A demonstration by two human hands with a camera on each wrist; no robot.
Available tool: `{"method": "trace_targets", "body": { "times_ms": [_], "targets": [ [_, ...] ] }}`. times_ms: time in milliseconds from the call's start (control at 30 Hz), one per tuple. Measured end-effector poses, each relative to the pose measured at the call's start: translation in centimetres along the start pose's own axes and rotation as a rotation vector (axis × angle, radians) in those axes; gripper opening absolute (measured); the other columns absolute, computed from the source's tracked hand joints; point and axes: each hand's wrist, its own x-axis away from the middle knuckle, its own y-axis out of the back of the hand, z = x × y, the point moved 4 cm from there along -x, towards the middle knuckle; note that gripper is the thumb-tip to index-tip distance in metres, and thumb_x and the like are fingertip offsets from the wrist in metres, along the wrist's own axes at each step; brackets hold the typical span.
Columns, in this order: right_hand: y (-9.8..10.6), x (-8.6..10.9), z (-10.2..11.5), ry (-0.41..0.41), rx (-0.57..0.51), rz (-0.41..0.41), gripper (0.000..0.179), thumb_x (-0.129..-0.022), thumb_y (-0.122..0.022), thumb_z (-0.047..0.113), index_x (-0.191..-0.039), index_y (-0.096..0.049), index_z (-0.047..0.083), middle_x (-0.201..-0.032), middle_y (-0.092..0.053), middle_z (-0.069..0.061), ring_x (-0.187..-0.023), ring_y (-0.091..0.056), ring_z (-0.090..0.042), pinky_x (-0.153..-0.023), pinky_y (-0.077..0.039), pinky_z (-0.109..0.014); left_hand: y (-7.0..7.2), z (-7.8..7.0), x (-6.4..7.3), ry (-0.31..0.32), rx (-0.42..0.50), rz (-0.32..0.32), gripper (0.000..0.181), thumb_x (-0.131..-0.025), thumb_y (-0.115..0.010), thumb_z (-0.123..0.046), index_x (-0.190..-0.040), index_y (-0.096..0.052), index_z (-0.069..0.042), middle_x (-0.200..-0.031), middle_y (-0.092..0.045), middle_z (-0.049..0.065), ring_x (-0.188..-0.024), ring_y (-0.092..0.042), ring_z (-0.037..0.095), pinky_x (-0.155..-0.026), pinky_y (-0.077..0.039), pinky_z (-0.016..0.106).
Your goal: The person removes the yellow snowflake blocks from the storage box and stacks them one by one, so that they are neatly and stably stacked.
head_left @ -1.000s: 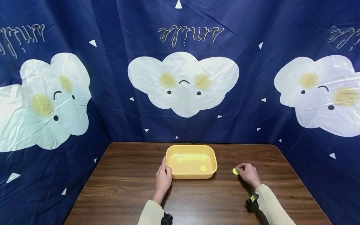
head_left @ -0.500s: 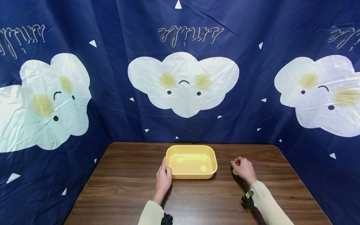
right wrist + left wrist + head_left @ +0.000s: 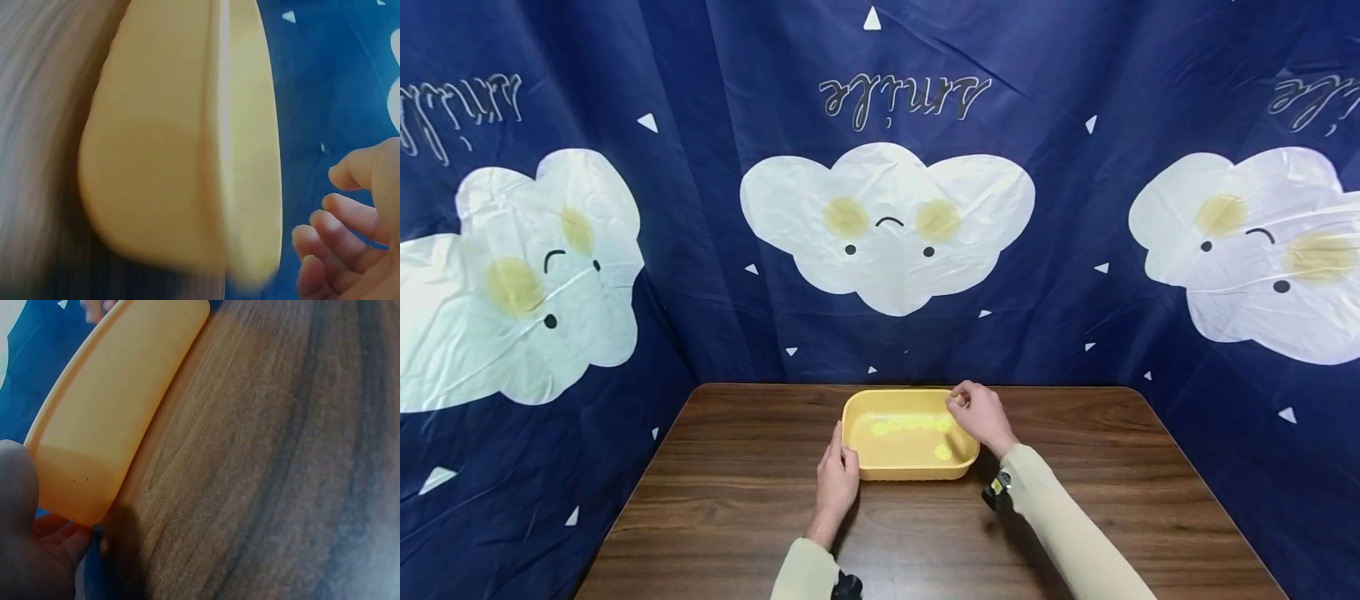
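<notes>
Smooth plastic tub (image 3: pixel 895 454), wood-grained tabletop (image 3: pixel 752 467)

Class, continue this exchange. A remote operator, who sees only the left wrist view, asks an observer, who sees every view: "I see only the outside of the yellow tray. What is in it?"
Observer: In the head view, the yellow tray holds small yellow pieces, most of them in a row toward its far side.
Operator: Blurred fingers show past the rim in my picture. Where is that hand?
Observer: That is the right hand, which appears over the tray's right end in the head view.
Operator: Is it gripping a piece?
Observer: The right wrist view shows it loosely open, with no piece visible in it.
</notes>
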Motion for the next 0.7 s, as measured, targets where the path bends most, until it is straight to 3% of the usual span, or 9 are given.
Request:
{"method": "trace_targets", "body": {
  "times_ms": [167,300,433,567,700],
  "targets": [
    [-3.2,-0.7,1.5,-0.044,-0.051,0.136,0.024,-0.09,-0.072,0.023,-0.107,-0.074,0.005,-0.087,-0.069,-0.004,-0.076,-0.06,-0.017,-0.074,-0.051,-0.035,0.0,0.1,0.1,0.008,-0.003,0.012,0.053,-0.1,-0.049,-0.01,-0.153,-0.045,-0.004,-0.142,-0.058,0.025,-0.129,-0.058,0.039,-0.108,-0.046,0.053],
    [-5.4,-0.6,1.6,-0.04,-0.028,0.199,0.028,-0.086,-0.072,0.019,-0.107,-0.075,0.0,-0.094,-0.075,-0.01,-0.075,-0.067,-0.018,-0.078,-0.056,-0.038,-0.1,0.0,0.2,0.011,-0.004,0.012,0.052,-0.101,-0.049,-0.008,-0.153,-0.045,-0.005,-0.142,-0.058,0.025,-0.129,-0.058,0.039,-0.108,-0.046,0.053],
    [-7.1,-0.5,1.2,-0.044,-0.006,0.248,0.028,-0.082,-0.074,0.016,-0.105,-0.075,-0.001,-0.098,-0.077,-0.013,-0.072,-0.068,-0.017,-0.079,-0.058,-0.037,-0.1,-0.1,0.3,0.015,-0.002,0.015,0.052,-0.101,-0.05,-0.007,-0.153,-0.045,-0.005,-0.142,-0.058,0.024,-0.129,-0.058,0.039,-0.108,-0.046,0.053],
    [-8.1,-0.5,0.9,-0.068,0.02,0.274,0.032,-0.081,-0.074,0.017,-0.109,-0.075,0.002,-0.11,-0.075,-0.011,-0.084,-0.068,-0.02,-0.083,-0.057,-0.038,-0.1,-0.2,0.2,0.014,0.003,0.015,0.052,-0.101,-0.05,-0.007,-0.153,-0.045,-0.005,-0.141,-0.059,0.025,-0.129,-0.058,0.039,-0.108,-0.046,0.053],
    [-8.7,-0.6,1.0,-0.083,0.046,0.282,0.034,-0.083,-0.075,0.02,-0.113,-0.074,0.006,-0.117,-0.074,-0.01,-0.085,-0.068,-0.024,-0.082,-0.057,-0.04,0.0,-0.1,0.1,0.004,0.004,0.004,0.052,-0.1,-0.05,-0.006,-0.152,-0.045,-0.004,-0.141,-0.058,0.025,-0.129,-0.058,0.039,-0.108,-0.047,0.053]
  ]
}}
